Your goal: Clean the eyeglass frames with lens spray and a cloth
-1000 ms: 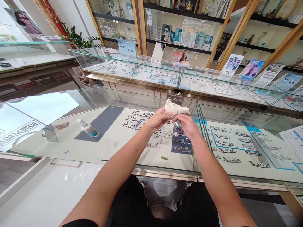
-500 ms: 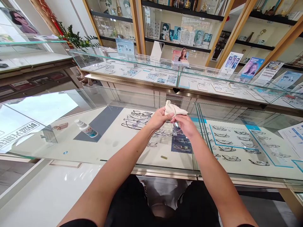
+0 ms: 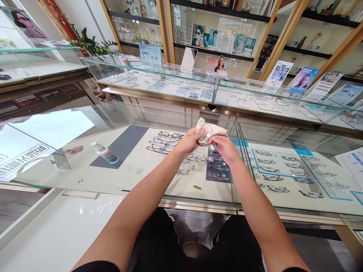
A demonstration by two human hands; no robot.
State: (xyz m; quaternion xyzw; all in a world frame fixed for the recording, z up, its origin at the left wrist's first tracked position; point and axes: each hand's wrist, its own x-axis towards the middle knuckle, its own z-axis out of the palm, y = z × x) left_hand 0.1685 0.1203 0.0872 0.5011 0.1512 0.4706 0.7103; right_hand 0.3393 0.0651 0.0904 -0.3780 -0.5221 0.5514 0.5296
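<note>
Above the glass counter, my left hand (image 3: 192,141) is closed on a cream cleaning cloth (image 3: 217,129), thumb pressed on its folds. Beside it my right hand (image 3: 225,147) pinches thin-rimmed eyeglasses (image 3: 213,149); a shiny lens shows below its fingers. Cloth and fingers hide most of the frame, and the cloth is around part of it. Under the glass, below my hands, lie rows of eyeglasses (image 3: 164,145). To the left stands a white spray bottle (image 3: 105,153), tilted in view, over a grey strip.
The glass display counter (image 3: 170,194) runs across in front of me, with more eyeglasses (image 3: 278,189) in its right section. A second display case (image 3: 159,100) lies behind it. Leaflet stands (image 3: 279,73) line its top. A small gold-coloured piece (image 3: 197,187) is near the front edge.
My left thumb has shifted up over the cloth, and the cloth is now spread lower around the eyeglasses. Both hands stay close together in nearly the same place.
</note>
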